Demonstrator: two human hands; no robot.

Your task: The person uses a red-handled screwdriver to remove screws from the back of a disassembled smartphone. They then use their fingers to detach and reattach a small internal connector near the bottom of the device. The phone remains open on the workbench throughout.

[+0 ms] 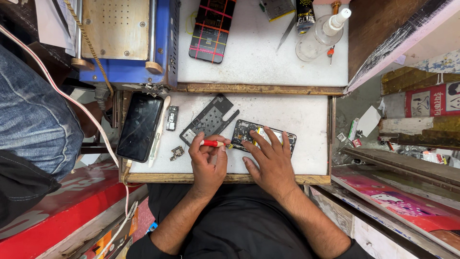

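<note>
My left hand (207,160) grips a small red-handled screwdriver (212,143), its tip pointing right at the edge of an opened phone (244,129) lying on the white work board (306,120). My right hand (272,160) lies flat on that phone with fingers spread, pressing it down. The phone's inner parts and a yellowish piece show between my fingers. A black plastic phone frame (209,117) lies just behind my left hand.
A dark phone screen (140,126) and a white strip lie at the left of the board, with small metal parts (176,153) near them. Behind stand a blue machine (127,41), a taped phone (212,29), a clear bottle (320,32) and tweezers. Another person's jeans-clad leg (33,115) is at left.
</note>
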